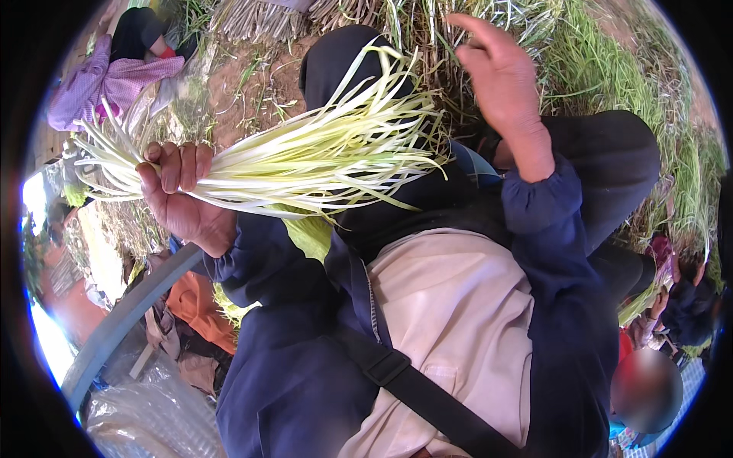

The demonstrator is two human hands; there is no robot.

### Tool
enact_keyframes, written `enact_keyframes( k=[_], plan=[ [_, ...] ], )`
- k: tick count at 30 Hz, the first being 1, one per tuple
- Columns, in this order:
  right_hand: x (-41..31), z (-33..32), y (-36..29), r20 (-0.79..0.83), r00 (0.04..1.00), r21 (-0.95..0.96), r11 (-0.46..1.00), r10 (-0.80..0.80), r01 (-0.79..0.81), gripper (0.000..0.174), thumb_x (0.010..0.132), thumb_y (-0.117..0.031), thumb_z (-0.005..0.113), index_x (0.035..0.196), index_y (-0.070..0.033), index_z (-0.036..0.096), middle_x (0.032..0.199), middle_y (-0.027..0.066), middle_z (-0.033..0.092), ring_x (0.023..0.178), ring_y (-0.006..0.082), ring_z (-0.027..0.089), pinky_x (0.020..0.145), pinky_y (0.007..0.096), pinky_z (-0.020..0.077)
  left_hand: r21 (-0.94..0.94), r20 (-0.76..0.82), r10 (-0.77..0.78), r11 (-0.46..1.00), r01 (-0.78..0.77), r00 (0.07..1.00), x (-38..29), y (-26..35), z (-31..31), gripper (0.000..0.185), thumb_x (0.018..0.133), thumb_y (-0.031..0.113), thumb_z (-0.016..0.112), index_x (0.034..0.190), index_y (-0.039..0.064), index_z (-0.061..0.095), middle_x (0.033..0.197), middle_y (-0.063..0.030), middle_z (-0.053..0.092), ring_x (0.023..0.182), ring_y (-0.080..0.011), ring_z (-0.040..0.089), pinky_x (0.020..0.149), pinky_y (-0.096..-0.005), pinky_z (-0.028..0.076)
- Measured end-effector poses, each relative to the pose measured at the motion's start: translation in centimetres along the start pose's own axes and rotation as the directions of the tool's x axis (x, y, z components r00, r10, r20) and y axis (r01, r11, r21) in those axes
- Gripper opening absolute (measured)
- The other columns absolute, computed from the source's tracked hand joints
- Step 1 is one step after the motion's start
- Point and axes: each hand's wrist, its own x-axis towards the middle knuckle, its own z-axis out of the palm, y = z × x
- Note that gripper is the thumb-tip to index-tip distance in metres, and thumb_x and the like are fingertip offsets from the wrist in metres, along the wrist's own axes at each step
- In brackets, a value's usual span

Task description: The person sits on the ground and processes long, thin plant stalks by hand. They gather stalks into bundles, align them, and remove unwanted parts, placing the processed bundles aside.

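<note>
My left hand is closed around a bunch of long, flat, pale leaves that look like blanched garlic chives. The white stem ends stick out to the left of my fist. The yellowish leaf tips fan to the right, over my dark-trousered legs. My right hand is raised at the upper right, apart from the bunch. Its index finger points left with the thumb below it, and I see nothing held there. Part of its curled fingers is hidden.
Green leafy stalks are heaped along the right. Bundles of dry stalks lie on the soil ahead. A curved grey bar and clear plastic sheeting are at lower left. Other people sit at upper left and far right.
</note>
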Motion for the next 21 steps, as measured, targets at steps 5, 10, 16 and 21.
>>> enact_keyframes(
  k=[5,10,16,21],
  plan=[
    [-0.2,3.1,-7.4,0.162,0.938,0.104,0.951,-0.305,0.292,0.031,0.094,-0.007,0.068,0.124,-0.013,0.072,0.095,0.0108,0.064,0.086,0.0292,0.066,0.078,0.0396,0.054,0.007,0.017,-0.005,1.0,0.005,1.0,0.1,0.0,0.8,0.028,0.109,0.029,0.06,0.115,0.002,0.064,0.071,0.0059,0.052,0.063,-0.0084,0.042,0.069,-0.0293,0.038],
    [-2.1,4.6,-8.2,0.281,0.915,0.078,0.957,-0.288,0.278,0.009,0.093,-0.015,0.069,0.101,-0.014,0.067,0.089,0.0098,0.059,0.08,0.0343,0.067,0.067,0.0451,0.0527,0.058,0.072,-0.003,0.998,-0.001,0.997,0.1,-0.1,1.0,0.027,0.109,0.029,0.06,0.117,0.004,0.064,0.07,0.0063,0.051,0.063,-0.0076,0.041,0.067,-0.0289,0.037],
    [-3.1,5.0,-6.8,0.242,0.945,0.229,0.96,-0.219,0.164,0.005,0.093,-0.011,0.068,0.096,-0.007,0.067,0.085,0.0104,0.063,0.076,0.0308,0.066,0.067,0.0418,0.0518,0.076,0.15,-0.011,0.997,-0.001,0.989,0.1,-0.3,0.9,0.026,0.108,0.029,0.061,0.116,0.005,0.063,0.069,0.0063,0.05,0.061,-0.007,0.04,0.065,-0.0284,0.035],
    [-3.8,4.7,-5.9,0.421,0.904,0.498,0.815,0.072,-0.297,0.007,0.094,-0.007,0.065,0.095,-0.001,0.069,0.082,0.0083,0.07,0.068,0.0188,0.064,0.067,0.0341,0.0519,0.101,0.136,-0.026,0.995,0.012,0.99,0.0,-0.9,1.1,0.025,0.108,0.029,0.061,0.115,0.005,0.062,0.069,0.0065,0.05,0.06,-0.0068,0.041,0.064,-0.0283,0.036]
  ],
)
